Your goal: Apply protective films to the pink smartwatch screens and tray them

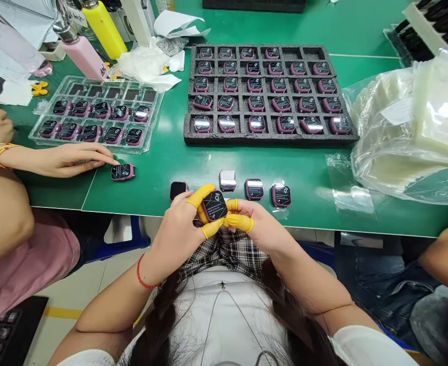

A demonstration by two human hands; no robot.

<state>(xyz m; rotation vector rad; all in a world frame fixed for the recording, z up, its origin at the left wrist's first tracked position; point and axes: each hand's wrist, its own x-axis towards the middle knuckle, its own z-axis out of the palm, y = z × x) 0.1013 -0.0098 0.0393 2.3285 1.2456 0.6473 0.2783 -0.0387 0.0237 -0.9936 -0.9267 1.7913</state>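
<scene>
Just over the table's front edge I hold a smartwatch body, pink-cased and without a strap, its dark screen facing up with white print on it. My left hand grips its left side between yellow-capped thumb and finger. The yellow-capped fingers of my right hand are closed at its lower right edge. Behind my hands lie a watch with a plain dark screen, a watch with a glaring pale face and two printed-face watches, one in the middle, one at the right on clear film.
A black foam tray holds many watches. A clear plastic tray with more watches stands at left. A co-worker's hand touches another watch. Clear bags sit at right; bottles stand back left.
</scene>
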